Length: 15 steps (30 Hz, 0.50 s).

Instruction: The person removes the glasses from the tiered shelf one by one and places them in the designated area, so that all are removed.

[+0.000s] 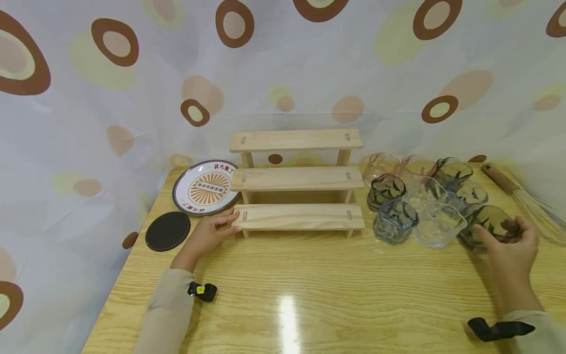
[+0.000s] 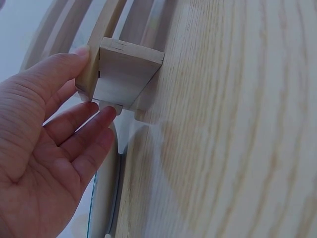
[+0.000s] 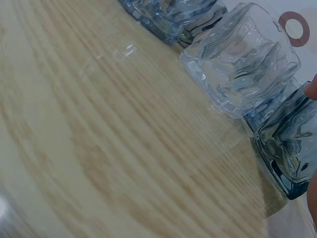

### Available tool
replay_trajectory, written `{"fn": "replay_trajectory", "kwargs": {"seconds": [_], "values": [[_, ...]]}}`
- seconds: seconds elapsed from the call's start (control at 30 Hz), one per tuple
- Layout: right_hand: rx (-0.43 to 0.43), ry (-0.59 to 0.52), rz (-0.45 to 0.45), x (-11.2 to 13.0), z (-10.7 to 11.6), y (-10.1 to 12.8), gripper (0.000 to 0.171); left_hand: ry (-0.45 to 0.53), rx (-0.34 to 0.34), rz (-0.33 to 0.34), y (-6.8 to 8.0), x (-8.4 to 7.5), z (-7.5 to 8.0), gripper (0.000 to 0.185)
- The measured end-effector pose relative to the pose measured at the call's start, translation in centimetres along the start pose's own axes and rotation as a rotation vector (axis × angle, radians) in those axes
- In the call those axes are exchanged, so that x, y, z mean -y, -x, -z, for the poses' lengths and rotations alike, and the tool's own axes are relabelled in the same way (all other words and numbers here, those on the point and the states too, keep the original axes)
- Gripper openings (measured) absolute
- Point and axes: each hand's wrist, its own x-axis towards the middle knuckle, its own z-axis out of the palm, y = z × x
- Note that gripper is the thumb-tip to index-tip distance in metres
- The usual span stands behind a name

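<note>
My left hand pinches the left end of the lowest step of a three-tier wooden display shelf. In the left wrist view, the thumb lies against the board and the other fingers are at its end and underside. At the right, my right hand grips a dark grey wavy glass by its sides, thumb on the near side. The right wrist view shows this dark glass tilted in frame, beside a clear glass, with only parts of the fingers visible.
Several tinted and clear glasses, among them a blue one and a pink one, cluster right of the shelf. A whisk lies beyond them. On the left are a patterned plate and a black round coaster. A patterned cloth hangs behind.
</note>
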Motion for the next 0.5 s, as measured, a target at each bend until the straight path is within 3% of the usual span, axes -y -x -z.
{"fn": "replay_trajectory", "kwargs": {"seconds": [0.17, 0.5], "values": [[0.001, -0.005, 0.016, 0.01, -0.46, 0.16, 0.073, 0.003, 0.001, 0.006, 0.04, -0.05, 0.06, 0.048], [0.036, -0.17, -0.048, 0.39, -0.39, 0.31, 0.075, -0.004, -0.008, 0.009, 0.05, -0.15, 0.03, 0.047]]}}
